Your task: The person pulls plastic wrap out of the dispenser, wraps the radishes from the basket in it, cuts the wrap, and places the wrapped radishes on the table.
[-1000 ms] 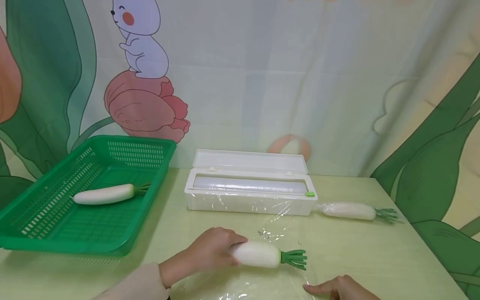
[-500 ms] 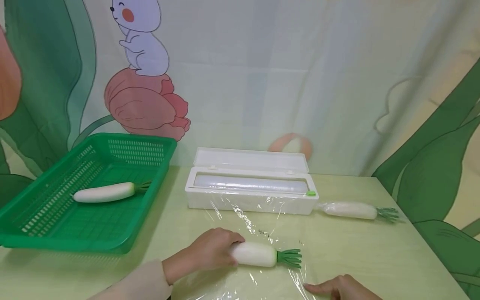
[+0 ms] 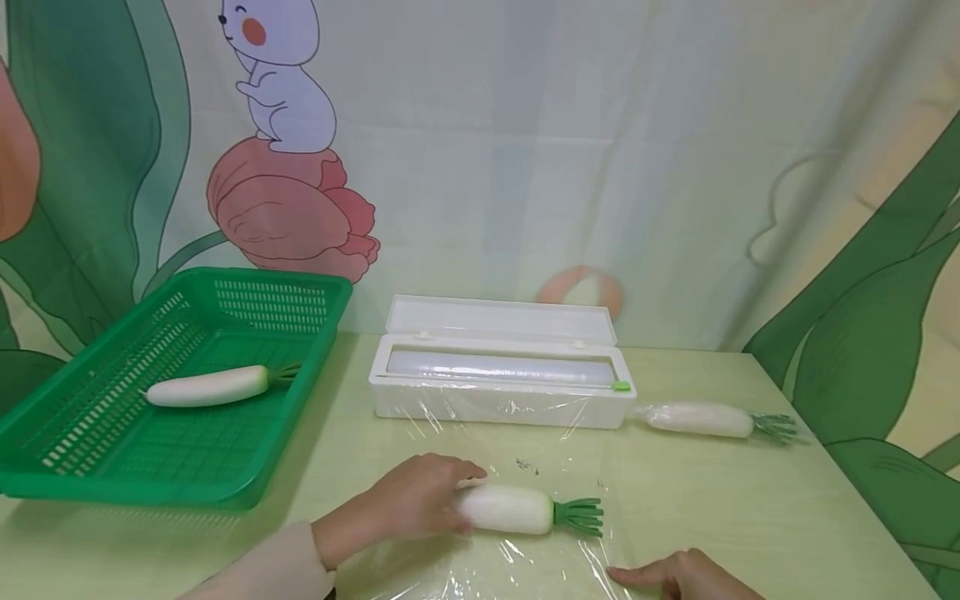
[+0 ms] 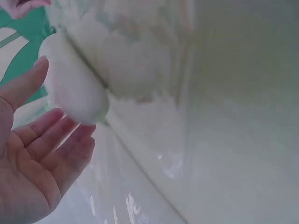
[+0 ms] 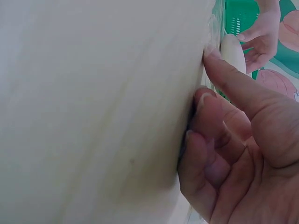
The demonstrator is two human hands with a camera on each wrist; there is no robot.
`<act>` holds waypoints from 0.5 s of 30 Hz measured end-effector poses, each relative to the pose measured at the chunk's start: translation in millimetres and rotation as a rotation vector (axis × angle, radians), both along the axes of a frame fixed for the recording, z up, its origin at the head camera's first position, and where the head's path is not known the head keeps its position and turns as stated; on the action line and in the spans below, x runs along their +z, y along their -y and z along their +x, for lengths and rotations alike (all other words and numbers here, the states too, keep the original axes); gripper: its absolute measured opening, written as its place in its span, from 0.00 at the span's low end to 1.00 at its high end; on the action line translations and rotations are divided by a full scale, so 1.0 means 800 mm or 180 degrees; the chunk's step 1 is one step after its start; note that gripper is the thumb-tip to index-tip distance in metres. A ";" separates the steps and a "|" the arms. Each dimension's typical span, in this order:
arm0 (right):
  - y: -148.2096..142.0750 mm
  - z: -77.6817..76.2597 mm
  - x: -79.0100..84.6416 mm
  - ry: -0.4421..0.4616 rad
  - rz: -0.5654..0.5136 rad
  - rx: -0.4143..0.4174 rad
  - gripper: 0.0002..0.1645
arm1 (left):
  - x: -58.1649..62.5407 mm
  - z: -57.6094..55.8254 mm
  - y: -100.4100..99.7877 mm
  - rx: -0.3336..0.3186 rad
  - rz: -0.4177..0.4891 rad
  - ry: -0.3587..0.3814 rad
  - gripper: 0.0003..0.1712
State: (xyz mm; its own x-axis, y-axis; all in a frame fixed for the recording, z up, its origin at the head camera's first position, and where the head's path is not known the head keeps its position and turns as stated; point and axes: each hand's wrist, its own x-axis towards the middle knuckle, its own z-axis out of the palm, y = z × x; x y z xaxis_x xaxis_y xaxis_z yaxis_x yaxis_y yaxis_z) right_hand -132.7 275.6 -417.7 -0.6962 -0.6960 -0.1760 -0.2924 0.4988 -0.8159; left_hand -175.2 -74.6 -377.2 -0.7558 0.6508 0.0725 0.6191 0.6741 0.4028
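Note:
A white radish point(image 3: 506, 509) with a green stem tuft lies on clear plastic wrap point(image 3: 517, 562) spread over the table. My left hand point(image 3: 423, 497) is at the radish's left end. In the left wrist view the thumb and fingers of that hand point(image 4: 42, 154) stand spread and loosely bent beside the radish point(image 4: 77, 81). My right hand point(image 3: 693, 577) rests low on the right, one straight digit touching the wrap's edge. Its remaining fingers are bent against the tabletop in the right wrist view, where the hand point(image 5: 243, 135) shows from the palm side.
Behind the radish stands a white wrap dispenser point(image 3: 502, 406), lid up, film roll inside, green slider at right. A wrapped radish point(image 3: 701, 420) lies to its right. At left, a green basket point(image 3: 225, 492) holds another radish point(image 3: 210, 388). A printed curtain point(image 3: 487, 167) hangs behind.
The radish has shifted slightly left, then stayed put. My left hand has loosened and drawn back a little. Glints on the wrap have changed; my right hand is nearly still.

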 end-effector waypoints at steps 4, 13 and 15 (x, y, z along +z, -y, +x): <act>0.000 0.000 0.000 -0.0039 -0.0006 0.0045 0.28 | 0.015 0.013 0.025 0.0008 0.0187 -0.0028 0.29; 0.002 0.002 0.004 0.0082 0.0061 -0.0099 0.29 | 0.007 0.057 0.092 0.0208 0.0451 0.0313 0.24; 0.001 0.002 0.004 0.0089 0.0065 -0.0089 0.29 | 0.002 0.066 0.102 0.0243 0.0366 0.0544 0.24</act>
State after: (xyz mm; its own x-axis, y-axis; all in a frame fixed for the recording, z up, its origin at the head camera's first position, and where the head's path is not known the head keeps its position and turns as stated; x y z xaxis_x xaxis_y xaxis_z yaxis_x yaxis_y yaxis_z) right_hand -131.2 274.4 -414.7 -0.7099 -0.6724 -0.2096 -0.2554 0.5231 -0.8131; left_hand -122.8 -156.5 -375.5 -0.8102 0.5860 0.0095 0.4841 0.6599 0.5746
